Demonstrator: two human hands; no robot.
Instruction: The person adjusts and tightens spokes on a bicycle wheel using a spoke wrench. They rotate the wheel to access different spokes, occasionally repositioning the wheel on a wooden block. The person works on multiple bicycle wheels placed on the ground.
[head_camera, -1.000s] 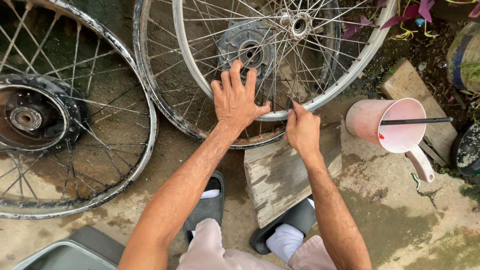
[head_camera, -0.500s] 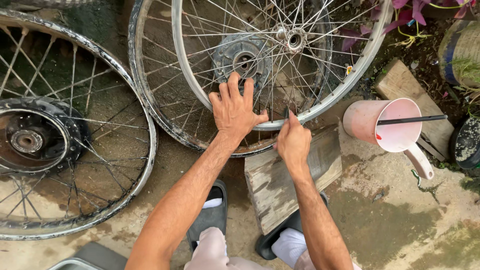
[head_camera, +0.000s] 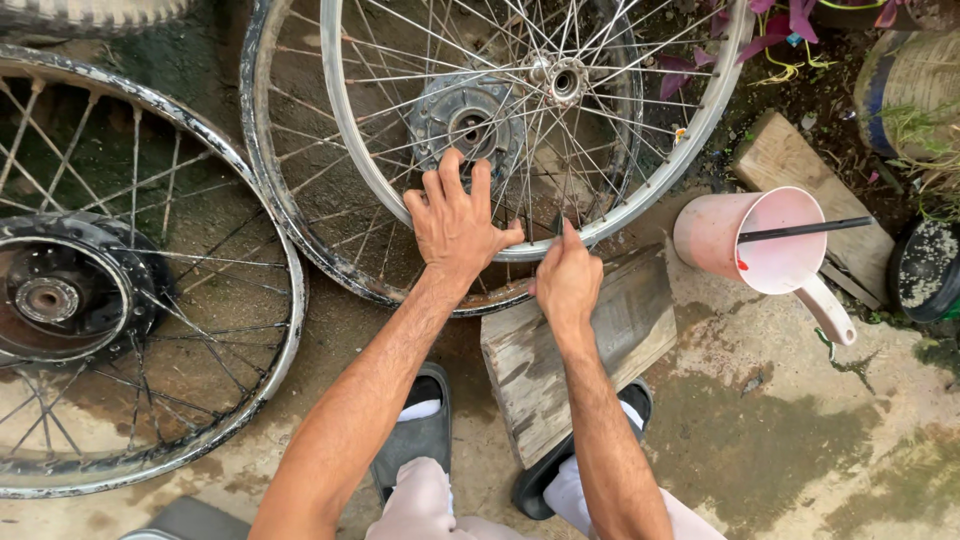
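Note:
A shiny spoked wheel rim (head_camera: 365, 170) leans upright in front of me, over a darker, dirtier spoked wheel (head_camera: 270, 190) with a grey hub (head_camera: 470, 125). My left hand (head_camera: 455, 222) lies flat with fingers spread on the spokes and lower edge of the shiny rim. My right hand (head_camera: 567, 277) is closed at the rim's lowest point, its thumb pointing up against the rim; what it pinches is hidden. A worn wooden board (head_camera: 580, 350) lies under the right hand.
A third spoked wheel (head_camera: 290, 300) with a black hub lies at the left. A pink plastic jug (head_camera: 760, 245) with a black stick across it stands at the right, next to wooden blocks (head_camera: 790, 160) and plant pots (head_camera: 925, 270). My sandalled feet (head_camera: 420, 430) rest on wet concrete.
The view has shifted slightly; both hands stay on the shiny rim's lower edge. The right hand has edged a little left along the rim, toward the left hand.

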